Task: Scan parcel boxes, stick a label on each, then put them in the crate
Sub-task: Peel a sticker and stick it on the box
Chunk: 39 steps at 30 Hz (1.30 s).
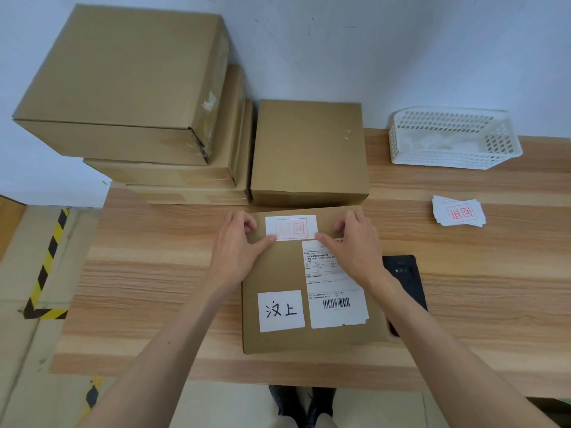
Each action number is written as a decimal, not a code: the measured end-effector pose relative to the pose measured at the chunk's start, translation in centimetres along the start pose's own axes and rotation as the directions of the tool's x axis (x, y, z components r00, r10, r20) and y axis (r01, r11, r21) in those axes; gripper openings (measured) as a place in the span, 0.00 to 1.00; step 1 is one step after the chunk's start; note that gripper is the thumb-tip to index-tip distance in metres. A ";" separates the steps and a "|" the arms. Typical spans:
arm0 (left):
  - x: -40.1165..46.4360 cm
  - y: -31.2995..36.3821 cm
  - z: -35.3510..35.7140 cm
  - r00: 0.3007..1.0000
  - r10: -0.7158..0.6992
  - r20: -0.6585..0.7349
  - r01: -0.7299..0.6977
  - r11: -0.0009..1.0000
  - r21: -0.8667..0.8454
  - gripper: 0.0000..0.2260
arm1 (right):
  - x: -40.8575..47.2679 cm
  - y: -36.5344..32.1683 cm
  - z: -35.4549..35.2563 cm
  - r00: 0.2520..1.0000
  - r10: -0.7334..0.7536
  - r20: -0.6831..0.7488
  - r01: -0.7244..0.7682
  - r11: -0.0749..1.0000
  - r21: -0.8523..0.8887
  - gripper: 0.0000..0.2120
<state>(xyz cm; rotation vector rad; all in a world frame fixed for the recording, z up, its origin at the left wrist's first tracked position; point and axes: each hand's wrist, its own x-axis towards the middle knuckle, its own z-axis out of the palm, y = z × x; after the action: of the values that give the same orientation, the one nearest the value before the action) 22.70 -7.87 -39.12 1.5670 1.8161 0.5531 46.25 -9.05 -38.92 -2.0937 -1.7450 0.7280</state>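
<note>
Pressing a white label (291, 227) with red characters flat onto the parcel box (312, 279) in front of me, I have one hand at each end of it. Far left, the floor (37, 273) carries black and yellow striped tape (46, 267). On the left back of the desk (154, 273) stands a stack of cardboard boxes (133, 97), the biggest on top, against the pale wall (340, 41). Just beside the stack sits a single box (309, 149), right behind the parcel box. My left hand (238, 245) rests on the box lid with its thumb laid along the label's lower left corner; the other fingers curl at the label's left edge, and I cannot tell whether they nip the paper. Nearer me on the lid are a white sticker (281, 311) with black handwritten characters and, to its right, a shipping slip (338, 291) with a barcode. My right hand (355, 248) mirrors the left, thumb on the label's lower right corner and fingers curled at its right edge, the palm covering part of the shipping slip. A black scanner (404, 279) lies on the desk touching the box's right side, partly under my forearm. Further right lies a small pile of spare labels (458, 211), and behind it, by the wall, a white plastic crate (454, 137).
</note>
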 end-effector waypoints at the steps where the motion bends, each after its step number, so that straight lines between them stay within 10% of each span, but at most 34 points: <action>1: -0.1 -0.2 -0.1 1.000 -0.003 -0.014 0.003 1.000 -0.020 0.17 | 0.1 0.1 -0.1 1.000 0.001 0.010 -0.002 1.000 0.030 0.16; 11: -6.4 -2.1 0.8 0.960 -0.278 0.035 0.271 0.887 -0.375 0.22 | -5.3 4.1 -1.4 0.962 0.272 0.014 -0.260 0.903 0.341 0.24; 22: -9.1 -2.4 2.2 0.943 -0.249 0.221 0.331 0.776 -0.537 0.19 | -8.3 5.3 -0.4 0.933 0.286 0.217 -0.356 0.663 0.658 0.14; 39: -9.0 19.6 -8.6 0.994 0.108 -0.024 -0.101 0.796 -0.597 0.17 | -7.7 -2.7 -23.8 0.980 0.150 -0.129 0.000 0.649 0.760 0.11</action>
<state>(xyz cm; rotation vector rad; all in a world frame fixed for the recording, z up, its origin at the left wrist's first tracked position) 30.65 -12.02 -17.69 1.2191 1.3495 1.0525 56.60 -14.21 -16.52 -1.5615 -0.9717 1.0304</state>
